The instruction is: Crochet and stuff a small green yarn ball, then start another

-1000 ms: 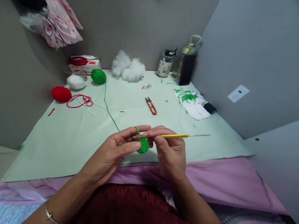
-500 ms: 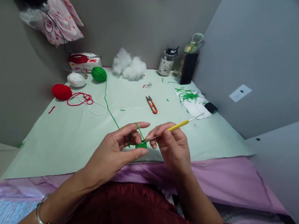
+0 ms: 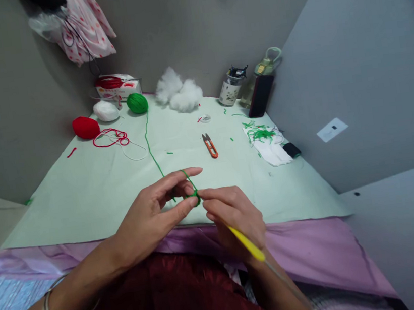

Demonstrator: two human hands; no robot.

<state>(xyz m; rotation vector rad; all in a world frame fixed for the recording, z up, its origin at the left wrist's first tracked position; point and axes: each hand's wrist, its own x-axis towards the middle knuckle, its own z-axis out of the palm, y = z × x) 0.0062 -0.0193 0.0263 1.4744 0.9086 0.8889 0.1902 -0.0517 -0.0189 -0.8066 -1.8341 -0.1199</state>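
Observation:
A small green crochet piece [image 3: 196, 198] is pinched between the thumb and fingers of my left hand [image 3: 153, 210]. Green yarn [image 3: 157, 164] runs from the green ball [image 3: 137, 103] and loops over my raised left index finger. My right hand [image 3: 236, 217] grips a crochet hook [image 3: 247, 243] by its yellow handle. The handle slants down toward my body, and its metal far end blurs over my right forearm. The working tip is hidden by my right fingers, which are up against the green piece.
Orange-handled thread snips [image 3: 210, 146] lie mid-table. White stuffing [image 3: 179, 91], a red ball [image 3: 86, 127] and a white ball [image 3: 105, 111] sit behind. On the right are green scraps [image 3: 261, 133] on white paper, a dark phone [image 3: 261, 96], a pen cup [image 3: 229, 88] and a bottle [image 3: 266, 66].
My right hand has rolled over, swinging the hook's yellow handle from pointing right to pointing down toward my body. The green piece has tilted in my left hand, and its fingers shifted slightly left.

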